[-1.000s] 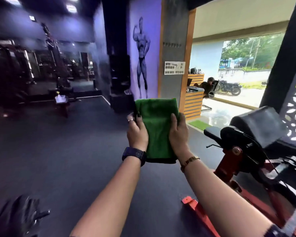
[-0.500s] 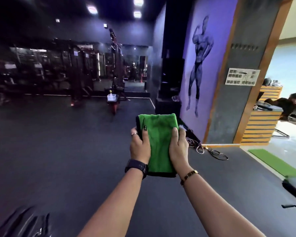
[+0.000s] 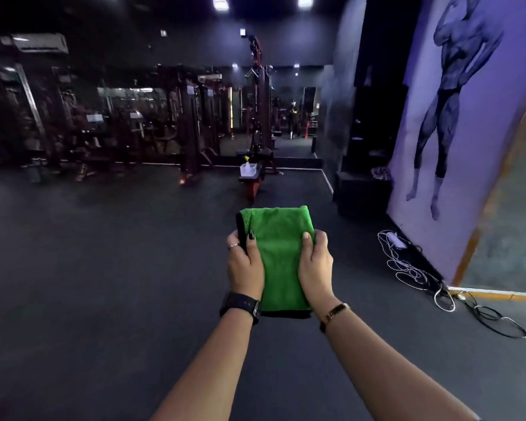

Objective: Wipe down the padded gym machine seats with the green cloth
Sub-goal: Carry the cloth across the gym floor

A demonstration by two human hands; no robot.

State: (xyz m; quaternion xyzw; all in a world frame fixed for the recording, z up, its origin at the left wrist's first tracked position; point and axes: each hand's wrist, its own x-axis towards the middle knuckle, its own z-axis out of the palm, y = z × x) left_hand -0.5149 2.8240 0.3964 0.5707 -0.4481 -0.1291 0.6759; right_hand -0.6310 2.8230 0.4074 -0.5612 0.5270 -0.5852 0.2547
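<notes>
Folded green cloth (image 3: 281, 256) upright, long axis vertical, left hand (image 3: 245, 264), right hand (image 3: 315, 265) gripping its sides

The room is dim. High above and beyond the green cloth (image 3: 281, 256), small ceiling lights (image 3: 220, 3) glare white and blow out. The cloth itself is evenly lit, sharp and saturated. Behind it and to its left, the machines (image 3: 134, 123) sink into murky, soft shadow. To its right, the painted wall (image 3: 480, 153) glows violet and leans, bent by wide-angle distortion.
</notes>
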